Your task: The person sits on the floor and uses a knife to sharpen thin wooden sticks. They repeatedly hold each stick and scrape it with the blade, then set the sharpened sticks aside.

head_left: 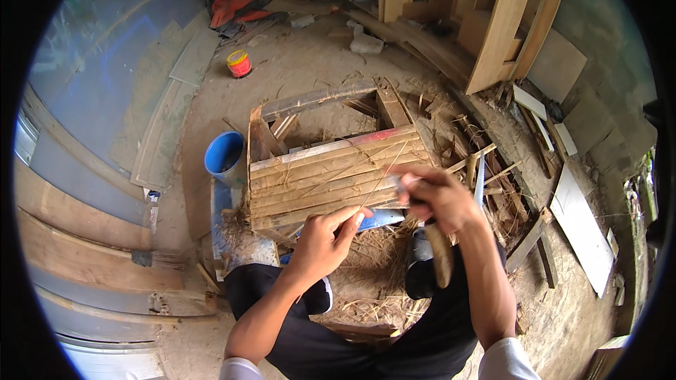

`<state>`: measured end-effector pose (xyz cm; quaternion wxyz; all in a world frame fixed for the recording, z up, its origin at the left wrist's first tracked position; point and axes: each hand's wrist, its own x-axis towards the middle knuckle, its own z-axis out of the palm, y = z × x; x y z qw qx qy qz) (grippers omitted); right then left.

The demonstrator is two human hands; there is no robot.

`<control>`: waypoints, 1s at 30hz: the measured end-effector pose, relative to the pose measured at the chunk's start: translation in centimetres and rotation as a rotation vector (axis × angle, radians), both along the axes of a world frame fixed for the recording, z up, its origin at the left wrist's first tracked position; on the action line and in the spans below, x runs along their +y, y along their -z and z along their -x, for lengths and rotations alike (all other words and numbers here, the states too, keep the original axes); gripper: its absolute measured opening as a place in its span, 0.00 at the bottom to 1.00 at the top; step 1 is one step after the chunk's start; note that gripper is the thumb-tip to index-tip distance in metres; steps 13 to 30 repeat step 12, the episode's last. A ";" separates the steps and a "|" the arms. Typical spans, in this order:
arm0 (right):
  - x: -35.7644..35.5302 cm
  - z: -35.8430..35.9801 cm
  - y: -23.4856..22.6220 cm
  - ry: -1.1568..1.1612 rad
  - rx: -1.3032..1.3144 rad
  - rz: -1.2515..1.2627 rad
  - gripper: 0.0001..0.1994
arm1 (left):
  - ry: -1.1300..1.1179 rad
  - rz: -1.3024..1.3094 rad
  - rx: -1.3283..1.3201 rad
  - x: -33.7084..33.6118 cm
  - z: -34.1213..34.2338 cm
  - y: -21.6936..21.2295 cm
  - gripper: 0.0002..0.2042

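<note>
My left hand (325, 243) is closed in a pinch on a thin pale strip (373, 188), like split bamboo or cane, which slants up over the slatted bench. My right hand (440, 200), smeared by motion, grips a knife with a curved wooden handle (441, 259) that sticks out below the fist. Its blade is blurred and mostly hidden near the fingers. Right in front of both hands stands a low, worn wooden bench (317, 183) of slats, with thin strips lying on top.
Shavings (373, 306) litter the floor between my feet. A blue bucket (225, 155) stands left of the bench, and a red tub with a yellow lid (239, 63) farther back. Scrap wood (496, 183) is heaped at right, with a white board (581, 229) beyond. Wooden panels (507, 28) lean behind.
</note>
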<state>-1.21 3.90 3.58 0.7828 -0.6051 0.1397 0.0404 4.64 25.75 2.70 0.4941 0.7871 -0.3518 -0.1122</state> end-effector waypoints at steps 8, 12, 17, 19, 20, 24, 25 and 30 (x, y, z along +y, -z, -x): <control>1.9 -1.7 0.6 -0.058 0.035 -0.011 0.13 | -0.030 0.038 -0.201 -1.0 0.0 -0.1 0.08; -0.6 -2.1 1.3 0.105 0.048 -0.013 0.13 | 0.023 -0.116 -0.115 -0.1 0.1 -0.8 0.08; -0.6 -2.1 1.3 0.105 0.048 -0.013 0.13 | 0.023 -0.116 -0.115 -0.1 0.1 -0.8 0.08; -0.6 -2.1 1.3 0.105 0.048 -0.013 0.13 | 0.023 -0.116 -0.115 -0.1 0.1 -0.8 0.08; -0.6 -2.1 1.3 0.105 0.048 -0.013 0.13 | 0.023 -0.116 -0.115 -0.1 0.1 -0.8 0.08; -0.6 -2.1 1.3 0.105 0.048 -0.013 0.13 | 0.023 -0.116 -0.115 -0.1 0.1 -0.8 0.08; -0.6 -2.1 1.3 0.105 0.048 -0.013 0.13 | 0.023 -0.116 -0.115 -0.1 0.1 -0.8 0.08; -0.6 -2.1 1.3 0.105 0.048 -0.013 0.13 | 0.023 -0.116 -0.115 -0.1 0.1 -0.8 0.08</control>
